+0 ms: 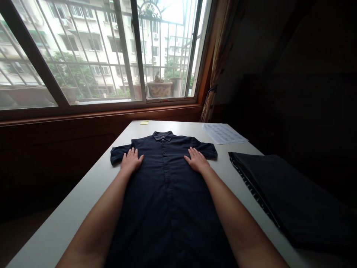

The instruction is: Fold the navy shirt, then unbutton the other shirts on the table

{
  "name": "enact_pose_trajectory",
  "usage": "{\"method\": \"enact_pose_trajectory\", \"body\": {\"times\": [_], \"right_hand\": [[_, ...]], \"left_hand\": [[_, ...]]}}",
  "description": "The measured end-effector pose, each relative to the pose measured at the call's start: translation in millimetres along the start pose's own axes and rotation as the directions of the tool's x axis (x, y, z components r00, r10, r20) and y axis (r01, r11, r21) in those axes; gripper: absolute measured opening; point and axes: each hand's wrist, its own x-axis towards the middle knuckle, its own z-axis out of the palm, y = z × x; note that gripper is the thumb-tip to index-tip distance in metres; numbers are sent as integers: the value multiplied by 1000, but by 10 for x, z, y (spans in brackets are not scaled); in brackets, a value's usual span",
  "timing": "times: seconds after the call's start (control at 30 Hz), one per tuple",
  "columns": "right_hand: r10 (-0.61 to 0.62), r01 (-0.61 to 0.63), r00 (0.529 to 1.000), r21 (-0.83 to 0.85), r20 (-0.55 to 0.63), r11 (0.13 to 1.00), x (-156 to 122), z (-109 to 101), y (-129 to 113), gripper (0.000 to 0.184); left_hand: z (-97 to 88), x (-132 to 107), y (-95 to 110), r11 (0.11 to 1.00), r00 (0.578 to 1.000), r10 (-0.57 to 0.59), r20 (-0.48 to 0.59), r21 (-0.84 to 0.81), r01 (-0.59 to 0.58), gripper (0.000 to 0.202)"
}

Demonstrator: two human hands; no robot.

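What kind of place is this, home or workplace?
Probably a room in a home: a white table by a barred window facing apartment blocks, a curtain beside it, and a dark shirt under the left hand and right hand.

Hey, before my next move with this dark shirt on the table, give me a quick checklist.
1. The shirt lies front up, collar away from me: ok.
2. Both sleeves spread flat: ok.
3. The left hand flat and open on it: ok.
4. The right hand flat and open on it: ok.
5. The dark cloth at right lies apart from it: ok.
6. Front fully fastened: cannot tell.
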Motion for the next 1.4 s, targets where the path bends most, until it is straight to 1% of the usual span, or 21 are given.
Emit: {"method": "enact_pose_trajectory", "body": {"times": [0.07,0.17,0.23,0.3,0.4,0.5,0.6,0.7,0.77,0.8,0.87,0.93,0.97,1.03,1.07,1.13,1.2,1.27,1.33,1.37,1.4], "right_hand": [[16,-16,1000,-9,-17,1000,-35,2,100,76],[26,-27,999,-24,-47,999,-122,12,181,71],[30,-32,997,-35,-74,999,-212,14,225,67],[33,-38,994,-46,-104,998,-333,11,277,65],[32,-47,979,-70,-202,996,-570,5,357,60],[37,-68,949,-89,-312,994,-850,-5,412,54],[42,-79,937,-94,-347,992,-1146,-21,442,51],[-13,-21,938,-94,-346,995,-1429,-37,473,50],[-57,32,945,-82,-323,996,-1588,-51,504,52],[-57,39,951,-67,-305,997,-1653,-61,524,53],[-5,3,967,-6,-253,1000,-1746,-93,570,55],[57,-43,987,98,-151,994,-1797,-145,626,54],[65,-51,994,161,-83,986,-1815,-180,656,52],[33,-44,999,288,43,957,-1852,-265,714,49],[4,-33,996,344,85,938,-1879,-313,739,50],[-45,-14,991,432,127,902,-1956,-410,777,53],[-64,-24,984,479,165,877,-2053,-498,797,53],[-60,-57,974,495,217,867,-2156,-568,805,45],[-68,-86,959,508,276,857,-2262,-616,807,31],[-80,-96,948,519,307,850,-2320,-633,807,25],[-101,-105,934,533,342,840,-2383,-645,805,20]], "left_hand": [[-5,-5,-58,1000,1000,0,-5,8,0,76],[-23,-72,-55,999,999,37,-14,22,-37,71],[-48,-170,-42,995,996,92,-12,31,-92,67],[-76,-317,-44,986,987,162,1,38,-161,62],[-104,-616,-92,967,968,251,26,43,-252,59],[-106,-965,-193,953,953,301,15,41,-302,58],[-114,-1331,-336,954,954,298,-15,-13,-298,57],[-170,-1696,-481,921,933,358,-42,-146,-361,53],[-241,-1916,-544,877,913,402,-65,-261,-404,46],[-285,-2009,-561,853,908,412,-69,-321,-412,42],[-388,-2153,-565,807,908,417,-44,-442,-392,35],[-498,-2239,-542,754,902,431,16,-556,-350,31],[-551,-2265,-527,725,895,444,49,-606,-327,30],[-640,-2305,-507,674,869,482,109,-680,-289,29],[-673,-2326,-505,659,858,496,135,-702,-270,29],[-713,-2376,-518,658,842,506,190,-716,-234,29],[-728,-2434,-548,680,833,496,247,-706,-196,31],[-738,-2494,-586,699,823,485,297,-697,-160,35],[-750,-2556,-636,707,808,481,342,-696,-127,37],[-750,-2593,-670,712,805,473,359,-694,-109,39],[-738,-2638,-711,720,813,451,367,-688,-89,40]]}}
